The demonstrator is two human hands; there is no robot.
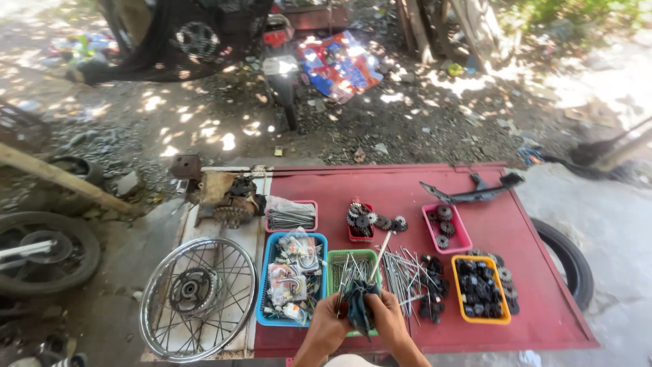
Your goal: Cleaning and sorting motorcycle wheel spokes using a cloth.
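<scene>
At the near edge of the red table [475, 204], the left hand [329, 325] and the right hand [388, 318] meet over a dark cloth [358, 304]; both sets of fingers are curled and pressed into the cloth, which is wrapped around the near end of a thin metal spoke [382, 253] that slants up and to the right out of the hands. The spoke in hand looks to be mid-wipe, by my reading. Just beyond the hands stands a green basket [353, 257] holding a bunch of spokes, and to its right a loose heap of spokes [407, 275] lies fanned on the table; I cannot tell which lot is wiped and which is waiting, so the share of work done is unclear, though many spokes remain in both places. A blue basket [265, 285] of packeted small parts sits left of the green one, with a pink tray [291, 216] of more rods behind it. Further right are a yellow basket [481, 289] of dark gears, a pink basket [447, 228] with a few gears, and a red tub [360, 221] of gears at the centre. A spoked wheel [198, 298] lies at the near left, off the red top.
</scene>
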